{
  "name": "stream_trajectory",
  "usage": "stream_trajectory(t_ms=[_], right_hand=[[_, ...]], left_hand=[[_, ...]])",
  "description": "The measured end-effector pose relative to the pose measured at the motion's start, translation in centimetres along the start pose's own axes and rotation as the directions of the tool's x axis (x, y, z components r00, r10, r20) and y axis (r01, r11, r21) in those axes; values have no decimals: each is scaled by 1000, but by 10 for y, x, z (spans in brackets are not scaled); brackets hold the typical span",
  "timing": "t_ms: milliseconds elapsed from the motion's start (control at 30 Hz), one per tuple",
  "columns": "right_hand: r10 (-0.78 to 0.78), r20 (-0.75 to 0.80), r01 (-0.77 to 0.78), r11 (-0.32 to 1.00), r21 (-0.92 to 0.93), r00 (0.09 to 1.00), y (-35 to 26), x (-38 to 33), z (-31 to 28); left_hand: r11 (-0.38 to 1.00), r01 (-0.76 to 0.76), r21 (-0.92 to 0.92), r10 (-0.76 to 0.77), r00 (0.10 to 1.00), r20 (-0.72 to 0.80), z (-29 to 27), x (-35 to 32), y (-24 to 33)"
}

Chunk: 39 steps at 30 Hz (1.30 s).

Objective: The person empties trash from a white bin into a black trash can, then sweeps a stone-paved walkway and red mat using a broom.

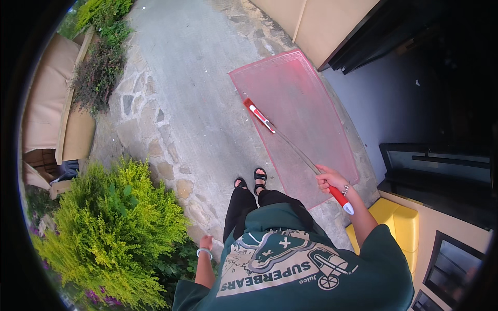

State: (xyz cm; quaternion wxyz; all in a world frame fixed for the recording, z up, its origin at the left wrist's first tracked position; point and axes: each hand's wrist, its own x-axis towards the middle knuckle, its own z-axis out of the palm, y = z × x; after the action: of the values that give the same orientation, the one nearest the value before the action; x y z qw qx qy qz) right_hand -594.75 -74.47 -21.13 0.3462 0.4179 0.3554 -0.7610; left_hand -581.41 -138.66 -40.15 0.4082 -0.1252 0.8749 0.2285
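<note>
My right hand (331,179) is wrapped round the handle of a broom (297,150), just above its red grip. A thin metal shaft runs forward and left from there to a red and white head (262,118) with dark red bristles. The head rests at the left border of a faded red mat (306,119) on the pavement. My left hand (206,242) hangs low at my left side, its fingers curled in, and nothing shows in it. A bracelet circles each wrist.
Grey concrete pavement (181,67) stretches ahead, edged with flat stones (155,147). A yellow-green bush (124,217) grows close on my left. On the right are a dark doorway (415,88), a yellow box-like object (404,223) and a window (451,264). My sandalled feet (259,179) stand left of the mat.
</note>
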Motion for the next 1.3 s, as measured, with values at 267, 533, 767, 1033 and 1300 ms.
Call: stream_trajectory(t_ms=[267,533,767,1033,1300], right_hand=[[-207,-531,9,936,-352,821,-64,192,74],[105,209,-147,969,198,972,-152,151,61],[-28,-24,24,986,-166,999,-301,90,66],[-325,-420,33,822,-569,848,-454,303,38],[34,-304,-243,689,-683,952,-443,273,55]], left_hand=[[984,123,-128,-120,992,32,-48,95,107],[1000,8,-9,-7,992,125,-77,192,146],[921,137,-365,-178,981,-80,-166,226,249],[818,241,-522,-365,919,-147,-132,206,233],[727,526,-442,-484,849,213,-36,118,389]])
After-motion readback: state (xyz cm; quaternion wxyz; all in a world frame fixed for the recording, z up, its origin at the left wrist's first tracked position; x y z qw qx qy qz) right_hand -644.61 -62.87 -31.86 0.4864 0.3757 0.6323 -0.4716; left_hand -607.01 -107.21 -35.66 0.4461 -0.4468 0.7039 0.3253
